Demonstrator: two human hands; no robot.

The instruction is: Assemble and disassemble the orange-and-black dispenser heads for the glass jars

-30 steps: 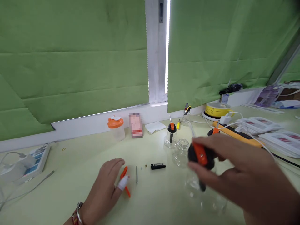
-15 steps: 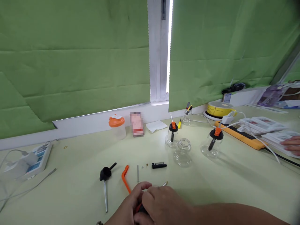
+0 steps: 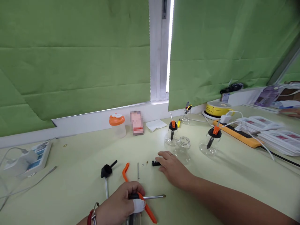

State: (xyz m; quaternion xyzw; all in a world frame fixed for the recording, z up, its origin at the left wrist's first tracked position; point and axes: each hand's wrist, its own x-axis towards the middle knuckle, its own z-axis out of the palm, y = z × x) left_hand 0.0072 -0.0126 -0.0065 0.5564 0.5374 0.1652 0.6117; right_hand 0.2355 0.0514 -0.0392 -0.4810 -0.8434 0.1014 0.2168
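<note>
My left hand (image 3: 127, 200) is closed around a glass jar (image 3: 134, 220) with a black top, low in the view. An orange lever (image 3: 150, 214) slants from its top under my bandaged thumb. From the same top a thin metal rod (image 3: 153, 197) with a brownish tip points right. My right hand (image 3: 174, 168) stretches over the table, fingers apart, at a black part with a spring (image 3: 155, 163); its right end is hidden by the fingers. Left of it lie a small brown piece (image 3: 147, 162), a metal pin (image 3: 138, 171) and another orange lever (image 3: 125, 172).
A black cap with a metal tube (image 3: 106, 172) lies left. Behind my right hand are an open glass jar (image 3: 184, 145) and two capped jars (image 3: 172, 131) (image 3: 213, 137). An orange-lidded cup (image 3: 117, 125) and power strips (image 3: 38, 159) (image 3: 241, 136) stand farther off. Another person's hand (image 3: 290, 112) shows far right.
My right hand has left my left hand and reached forward to the black spring part. The jar top with its orange lever and rod now shows. The other person's hand has moved back.
</note>
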